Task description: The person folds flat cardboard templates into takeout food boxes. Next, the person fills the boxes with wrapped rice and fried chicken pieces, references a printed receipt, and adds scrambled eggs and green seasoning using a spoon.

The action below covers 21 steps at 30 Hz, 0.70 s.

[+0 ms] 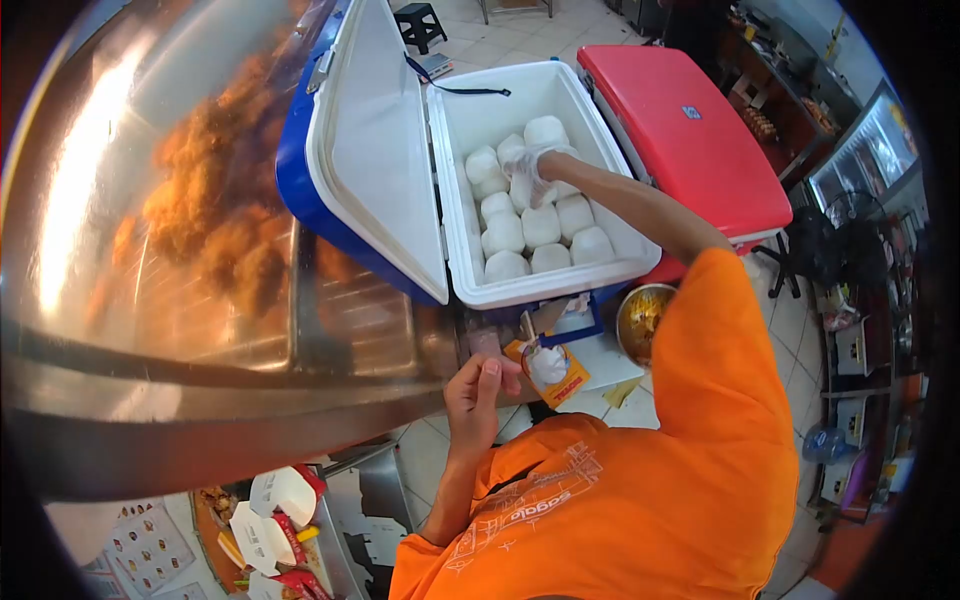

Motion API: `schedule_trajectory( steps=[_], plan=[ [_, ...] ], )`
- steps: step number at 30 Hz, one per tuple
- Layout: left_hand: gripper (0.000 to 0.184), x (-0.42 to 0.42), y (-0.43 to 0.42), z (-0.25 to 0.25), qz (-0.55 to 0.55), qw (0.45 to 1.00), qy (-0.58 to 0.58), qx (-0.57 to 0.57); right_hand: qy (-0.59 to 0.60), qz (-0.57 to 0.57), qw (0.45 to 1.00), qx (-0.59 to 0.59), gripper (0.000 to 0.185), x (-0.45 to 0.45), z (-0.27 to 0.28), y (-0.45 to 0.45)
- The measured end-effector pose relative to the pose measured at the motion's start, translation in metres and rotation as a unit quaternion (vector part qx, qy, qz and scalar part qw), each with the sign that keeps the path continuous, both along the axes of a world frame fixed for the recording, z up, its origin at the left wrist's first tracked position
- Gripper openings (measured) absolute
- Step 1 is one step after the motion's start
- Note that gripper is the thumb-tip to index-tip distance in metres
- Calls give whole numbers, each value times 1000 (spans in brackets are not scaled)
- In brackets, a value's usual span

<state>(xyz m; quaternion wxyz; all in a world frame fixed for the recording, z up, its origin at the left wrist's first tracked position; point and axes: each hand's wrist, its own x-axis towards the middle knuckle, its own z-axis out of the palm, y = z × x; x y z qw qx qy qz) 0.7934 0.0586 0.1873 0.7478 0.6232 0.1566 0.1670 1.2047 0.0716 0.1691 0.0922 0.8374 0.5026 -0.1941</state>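
My right hand [537,172], in a clear plastic glove, reaches down into a white-lined cooler [465,122] with a raised blue lid [375,120]. Its fingers are bent around one of the rounded white bundles [542,226] piled inside; the glove and hand partly hide that bundle. Several more bundles lie below and beside it. My left hand [478,392] is bare and closed, outside the cooler's near corner, by the metal counter edge. A small translucent piece [484,343] shows just above its fingers; what the fingers pinch is not clear.
A red cooler [690,130] stands right of the blue one. Near me are a yellow-orange box [560,378] with white plastic and a metal bowl [640,325] of food. A glass display case [200,250] with fried food fills the left; food boxes [265,530] lie below.
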Motion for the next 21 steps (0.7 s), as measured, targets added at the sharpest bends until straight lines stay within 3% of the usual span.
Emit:
schedule_trajectory(
  steps=[1,3,4,6,11,13,16,19,21],
  plan=[
    [34,9,1,-5,5,1000,-4,-2,34,13,999,-8,86,-4,14,-6],
    [36,26,-1,-10,-40,976,-48,-209,72,26,997,20,87,-21,38,-26],
    [36,36,-8,-7,-40,975,-49,-214,68,24,996,55,86,-30,50,-38],
    [53,50,-27,1,13,908,-90,-409,62,25,990,125,85,-49,73,-61],
    [65,39,-36,4,-75,919,-70,-380,42,23,961,271,83,-105,94,-78],
    [70,23,-30,-9,-148,871,-66,-464,40,27,948,315,82,-133,92,-72],
    [69,7,-34,-18,-167,927,-77,-327,49,39,937,345,81,-173,79,-51],
    [73,-10,-43,-14,-226,923,-79,-302,61,41,935,347,80,-209,54,-38],
    [76,-15,-43,-22,-259,939,-122,-192,67,41,935,346,79,-223,35,-32]
  ],
)
